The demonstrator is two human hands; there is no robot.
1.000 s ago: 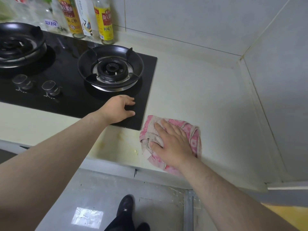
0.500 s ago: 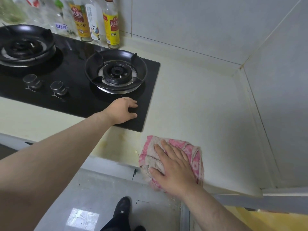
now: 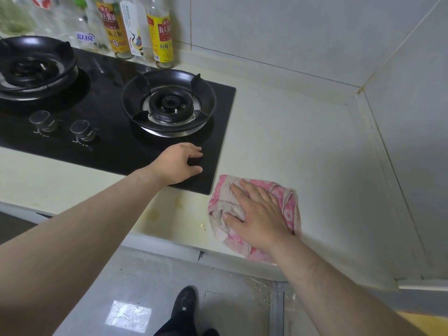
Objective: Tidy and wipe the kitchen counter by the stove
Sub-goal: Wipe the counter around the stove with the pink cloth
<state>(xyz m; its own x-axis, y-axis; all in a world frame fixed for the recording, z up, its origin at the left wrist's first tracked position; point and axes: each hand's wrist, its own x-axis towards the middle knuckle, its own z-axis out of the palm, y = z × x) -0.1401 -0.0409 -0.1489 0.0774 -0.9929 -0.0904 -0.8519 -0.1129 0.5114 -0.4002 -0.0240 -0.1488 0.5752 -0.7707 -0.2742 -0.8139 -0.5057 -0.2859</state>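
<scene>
while the right hand [image 3: 259, 214] lies flat on the pink and grey cloth [image 3: 221, 198], its fingers are straight and slightly spread and its palm presses down. none of the fingers curl round the fabric. the cloth is bunched and creased under the hand. it lies on the pale counter [image 3: 303, 141] just beside the front right corner of the stove [image 3: 109, 154], and its near end reaches the counter's front edge. the left hand [image 3: 178, 163] rests on the black glass of the stove at that same front right corner. its fingers are loosely bent, its thumb and fingertips touch the glass, and it holds nothing. the two hands are near each other but apart.

just left of the cloth, the counter shows yellowish stains [image 3: 154, 214] and a small pale crumb [image 3: 201, 225] near the front edge. on the stove, the right burner [image 3: 169, 105] sits just behind the left hand and the left burner [image 3: 31, 69] is at the far left. two round knobs [image 3: 42, 121] stand towards the front of the glass, between the burners. a row of bottles [image 3: 160, 30] stands against the tiled wall [image 3: 266, 25] behind the stove. several carry yellow or white labels, and the ones at the far left are too blurred to tell apart. right of the stove, the counter runs on to the corner where two walls meet. below the counter's edge, a dark shoe [image 3: 185, 301] stands on the grey floor [image 3: 145, 275].
</scene>
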